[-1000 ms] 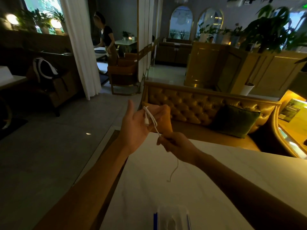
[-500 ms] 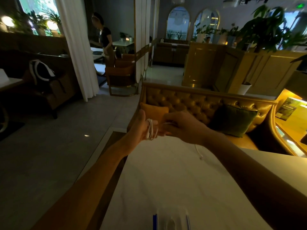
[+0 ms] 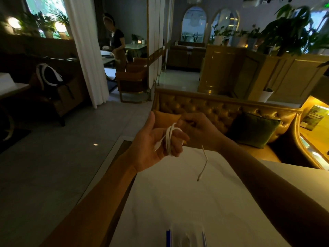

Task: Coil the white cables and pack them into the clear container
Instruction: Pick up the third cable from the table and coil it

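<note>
A thin white cable is wound in several loops around the fingers of my left hand, which is held palm up above the table's far edge. One plug end lies across that palm. My right hand is just right of it, pinching the cable near the top of the loops. The free tail hangs down from my right hand and ends in a plug above the table. The clear container, with blue clips on its sides, sits at the near edge of the white table, partly cut off by the frame.
A tufted golden sofa with a green cushion stands beyond the table. Grey floor lies to the left. A person stands by a far table, behind a white curtain.
More loops now sit around my left fingers. My right hand carried the cable up and over the left hand, and the hanging tail has become shorter.
</note>
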